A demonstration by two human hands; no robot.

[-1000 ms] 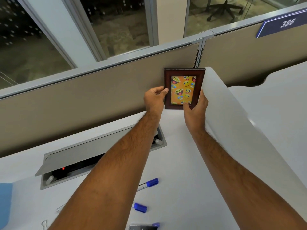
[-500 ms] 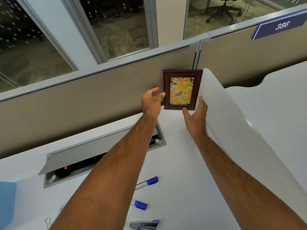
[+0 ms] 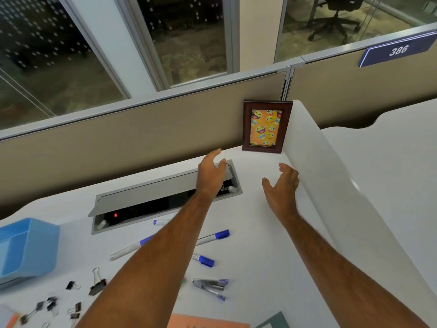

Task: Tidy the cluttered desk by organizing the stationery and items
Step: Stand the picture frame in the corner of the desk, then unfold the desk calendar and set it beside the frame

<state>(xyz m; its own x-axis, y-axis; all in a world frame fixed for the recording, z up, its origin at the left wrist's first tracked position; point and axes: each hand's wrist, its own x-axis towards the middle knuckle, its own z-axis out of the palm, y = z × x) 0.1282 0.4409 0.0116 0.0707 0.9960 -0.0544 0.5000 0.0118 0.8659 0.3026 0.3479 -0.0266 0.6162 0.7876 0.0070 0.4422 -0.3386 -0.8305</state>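
A dark wooden picture frame [image 3: 266, 126] with an orange emoji picture stands upright in the far corner of the white desk [image 3: 248, 233], against the beige partition. My left hand [image 3: 210, 172] hovers over the desk's cable box, fingers relaxed, holding nothing. My right hand [image 3: 282, 183] is spread out beside the white side divider, holding nothing. Both hands are apart from the frame. Several blue-capped markers [image 3: 214, 236] lie on the desk under my left forearm. A stapler [image 3: 209, 285] and several black binder clips [image 3: 97, 286] lie nearer to me.
A blue plastic tray [image 3: 28, 247] sits at the left edge. The grey cable box [image 3: 151, 197] has its lid raised. A white divider [image 3: 331, 185] bounds the desk on the right. An orange sheet [image 3: 208, 321] and a grey-green sheet [image 3: 275, 321] lie at the front edge.
Both hands have let go of the picture frame and drawn back toward me. The frame stands on its own in the corner. The view has tilted down, showing more desk clutter.
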